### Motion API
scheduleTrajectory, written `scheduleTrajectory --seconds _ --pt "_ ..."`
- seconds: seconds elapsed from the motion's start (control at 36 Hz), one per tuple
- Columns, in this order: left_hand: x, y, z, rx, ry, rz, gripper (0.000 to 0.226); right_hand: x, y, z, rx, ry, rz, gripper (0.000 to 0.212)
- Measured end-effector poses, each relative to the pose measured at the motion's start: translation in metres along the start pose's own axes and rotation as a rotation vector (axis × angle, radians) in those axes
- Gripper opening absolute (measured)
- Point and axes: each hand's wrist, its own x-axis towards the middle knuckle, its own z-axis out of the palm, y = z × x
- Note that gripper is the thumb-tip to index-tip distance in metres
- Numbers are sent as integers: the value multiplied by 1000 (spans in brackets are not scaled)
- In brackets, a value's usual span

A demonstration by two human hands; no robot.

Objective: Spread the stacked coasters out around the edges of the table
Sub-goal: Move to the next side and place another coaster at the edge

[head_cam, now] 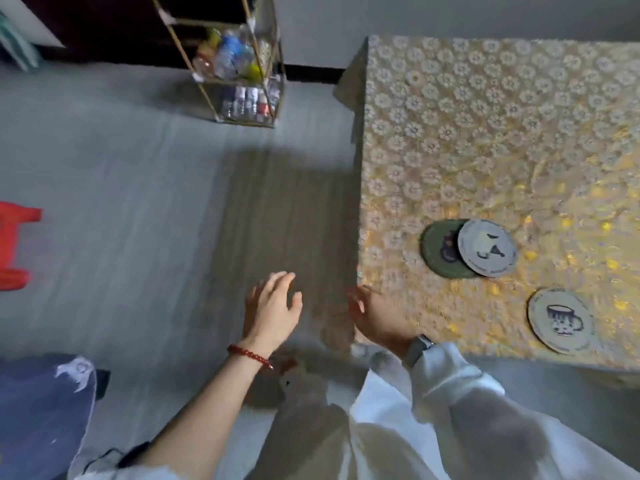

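Three round coasters lie on the table (485, 133), which wears a gold floral cloth. A pale grey coaster (487, 247) overlaps a dark green coaster (437, 251) near the table's left side. A third pale coaster with a blue cup print (560, 321) sits alone by the near edge. My left hand (272, 306) hovers over the floor left of the table, fingers apart and empty. My right hand (375, 317) is at the table's near-left corner, blurred, fingers loosely spread, holding nothing that I can see.
A gold wire shelf (239, 64) with bottles stands on the floor at the back. A red plastic object (14, 247) lies at far left. A blue cushion (41, 410) sits at lower left. Grey wooden floor (138, 185) runs beside the table.
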Motion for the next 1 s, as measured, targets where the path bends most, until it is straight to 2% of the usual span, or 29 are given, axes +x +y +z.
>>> scheduleTrajectory --seconds 0.11,0.22,0.42,0.5,0.58,0.72,0.78,0.86,0.92,1.0 --pt "26 -40 -31 40 -25 -14 41 24 -36 16 38 81 24 28" --pt "76 -48 -43 55 -52 76 43 50 -41 4 111 202 138 37" --pt "174 4 -40 126 -186 354 44 82 6 -51 149 578 420 37" --pt "219 37 -36 191 -236 462 45 92 42 -75 80 711 623 40" --pt "261 71 -30 266 -333 558 47 99 80 -95 91 750 847 48" --pt "317 125 -18 379 -497 735 46 106 117 -107 189 665 1159 65" --pt "334 145 -12 393 -547 782 45 108 122 -106 153 644 1181 59" --pt "351 171 -3 408 -641 827 47 110 121 -108 103 685 1179 39" --pt "359 186 4 427 -702 857 47 114 115 -115 153 804 1222 26" --pt "368 205 11 421 -789 859 47 123 99 -135 237 1018 1352 26"
